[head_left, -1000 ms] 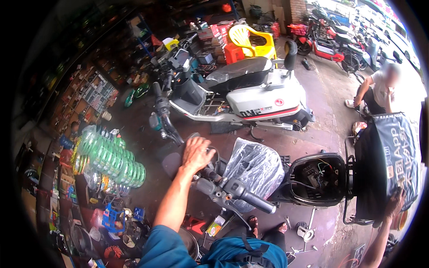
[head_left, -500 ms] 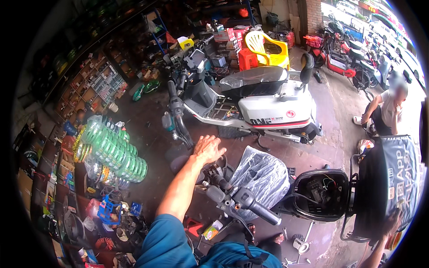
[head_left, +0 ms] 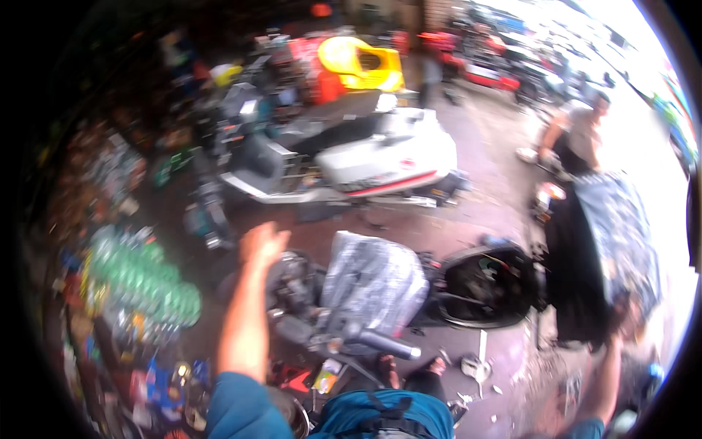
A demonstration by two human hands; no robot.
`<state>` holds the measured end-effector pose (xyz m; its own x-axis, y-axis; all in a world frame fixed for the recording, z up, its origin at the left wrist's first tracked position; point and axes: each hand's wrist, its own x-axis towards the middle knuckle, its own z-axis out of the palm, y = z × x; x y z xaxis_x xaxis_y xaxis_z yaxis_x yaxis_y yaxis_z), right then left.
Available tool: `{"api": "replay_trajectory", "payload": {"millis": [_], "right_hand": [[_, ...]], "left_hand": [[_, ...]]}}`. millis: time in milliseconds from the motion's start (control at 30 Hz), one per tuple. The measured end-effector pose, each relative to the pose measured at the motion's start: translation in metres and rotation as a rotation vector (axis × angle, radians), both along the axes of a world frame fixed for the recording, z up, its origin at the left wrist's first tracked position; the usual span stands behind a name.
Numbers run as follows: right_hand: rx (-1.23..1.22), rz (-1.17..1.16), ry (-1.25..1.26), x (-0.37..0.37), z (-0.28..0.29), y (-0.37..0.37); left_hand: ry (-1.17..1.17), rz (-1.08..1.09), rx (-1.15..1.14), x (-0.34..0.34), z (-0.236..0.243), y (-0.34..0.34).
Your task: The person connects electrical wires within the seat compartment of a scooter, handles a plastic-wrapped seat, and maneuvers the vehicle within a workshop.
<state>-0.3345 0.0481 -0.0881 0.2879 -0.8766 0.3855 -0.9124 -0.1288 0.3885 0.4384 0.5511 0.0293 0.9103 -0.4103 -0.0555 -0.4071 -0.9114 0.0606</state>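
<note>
My left hand (head_left: 265, 243) is stretched forward at the front of a dark scooter, by the far side of its handlebar (head_left: 347, 338). Blur smears its fingers, so I cannot tell whether it grips the bar. Out to the right, my right hand (head_left: 624, 316) is against the near end of a large dark delivery box (head_left: 585, 249) at the scooter's rear; its fingers are blurred too. Clear plastic sheeting (head_left: 376, 282) covers a part behind the handlebar. Farther back, the scooter's under-seat compartment (head_left: 486, 285) gapes, with wires and dark parts inside.
A white scooter (head_left: 387, 157) stands beyond, before a yellow chair (head_left: 362, 62). Green-wrapped rings (head_left: 142, 278) are stacked at left, with clutter around them. A seated person (head_left: 578, 135) is at the far right. Tools (head_left: 477, 366) lie on the floor near my feet.
The view has swung to the right, so the scene sits farther left and is blurred. My left hand remains by the handlebar, my right hand at the delivery box.
</note>
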Motion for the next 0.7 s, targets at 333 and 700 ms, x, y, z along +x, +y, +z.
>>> {"api": "replay_trajectory", "payload": {"millis": [333,700], "right_hand": [[-0.195,0.128,-0.438,0.132,0.093,0.082],[-0.171,0.096,-0.481,0.133,0.095,0.084]], "left_hand": [[-0.065,-0.047,-0.075,0.004,-0.006,0.006],[-0.126,-0.053,-0.072,0.001,-0.01,0.002]]}}
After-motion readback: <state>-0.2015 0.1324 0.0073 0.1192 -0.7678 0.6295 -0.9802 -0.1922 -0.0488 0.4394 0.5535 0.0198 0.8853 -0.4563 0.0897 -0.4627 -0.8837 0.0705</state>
